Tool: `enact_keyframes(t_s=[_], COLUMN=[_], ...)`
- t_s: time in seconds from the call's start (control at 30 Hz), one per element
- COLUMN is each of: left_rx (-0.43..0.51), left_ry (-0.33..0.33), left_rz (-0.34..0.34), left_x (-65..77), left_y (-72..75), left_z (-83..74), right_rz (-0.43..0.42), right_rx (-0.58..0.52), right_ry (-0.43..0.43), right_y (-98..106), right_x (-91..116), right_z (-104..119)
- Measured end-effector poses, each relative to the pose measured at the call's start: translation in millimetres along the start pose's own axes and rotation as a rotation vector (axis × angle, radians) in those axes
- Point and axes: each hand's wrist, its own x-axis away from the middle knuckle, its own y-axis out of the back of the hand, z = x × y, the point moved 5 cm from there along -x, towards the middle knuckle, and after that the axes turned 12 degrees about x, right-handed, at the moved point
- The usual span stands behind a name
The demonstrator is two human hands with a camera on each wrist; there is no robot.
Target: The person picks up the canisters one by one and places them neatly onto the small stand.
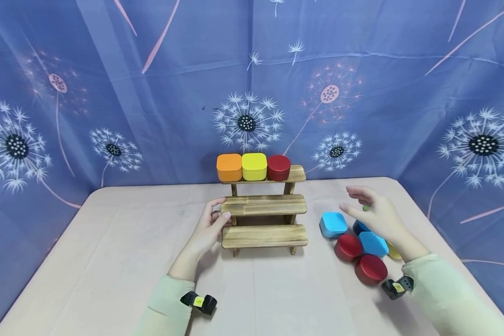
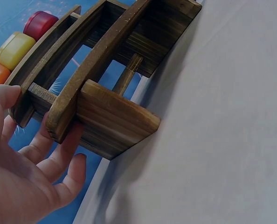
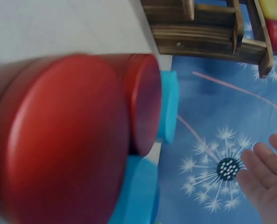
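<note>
My left hand (image 1: 210,226) grips the left end of a three-step wooden display stand (image 1: 264,205) at its middle step. In the left wrist view the thumb lies over one step and the fingers reach round its end. Across the top step sit an orange tin (image 1: 229,168), a yellow tin (image 1: 254,167) and a round red tin (image 1: 279,168), side by side. My right hand (image 1: 378,212) is held over a group of tins right of the stand, fingers apart and holding nothing. A light blue tin (image 1: 333,225) lies nearest its fingertips.
Two round red tins (image 1: 371,269) stand at the front of the group. Beside them are another light blue tin (image 1: 374,244), a dark blue one (image 1: 360,227), and a yellow one (image 1: 394,252), partly hidden. Blue dandelion-print cloth (image 1: 172,116) walls the table's back and sides.
</note>
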Motion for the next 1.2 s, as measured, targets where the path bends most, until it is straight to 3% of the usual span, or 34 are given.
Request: enact_keyframes(t_s=[0.17, 1.2], left_rx=[0.01, 0.031], left_ry=[0.01, 0.0], left_rz=[-0.002, 0.005], left_x=[-0.4, -1.1], left_y=[-1.2, -0.1], left_z=[-1.1, 1.9], right_rz=[-0.015, 0.081], right_rx=[0.031, 0.225], right_ry=[0.009, -0.134], right_y=[-1.7, -13.0], right_x=[1.3, 22.6], right_z=[-11.0, -66.2])
